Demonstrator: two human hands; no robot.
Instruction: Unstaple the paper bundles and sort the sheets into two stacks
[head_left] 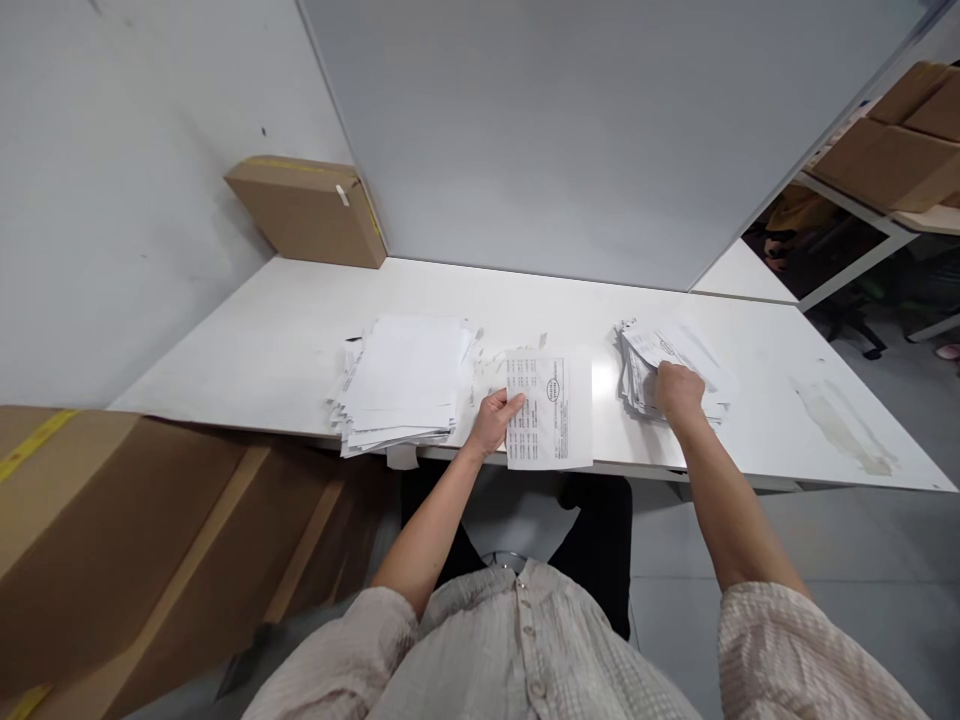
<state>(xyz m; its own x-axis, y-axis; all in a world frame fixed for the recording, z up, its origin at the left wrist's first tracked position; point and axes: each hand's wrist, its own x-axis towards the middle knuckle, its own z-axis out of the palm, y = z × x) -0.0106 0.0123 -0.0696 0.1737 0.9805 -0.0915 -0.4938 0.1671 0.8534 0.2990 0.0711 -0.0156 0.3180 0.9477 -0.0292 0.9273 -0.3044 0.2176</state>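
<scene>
A printed sheet (551, 408) lies at the near edge of the white table (285, 330), hanging slightly over it. My left hand (495, 420) pinches that sheet's left edge, thumb on top. To the right sits a messy stack of printed papers (694, 355). My right hand (679, 390) rests on this stack with its fingers curled at the top sheets. On the left a thicker stack of sheets (405, 380) lies with blank sides up, just left of my left hand.
A flat cardboard box (311, 210) leans against the wall at the table's back left. A large cardboard box (127, 540) stands by the table's near left. A grey partition (600, 130) backs the table. More boxes (900, 140) sit on shelving at far right.
</scene>
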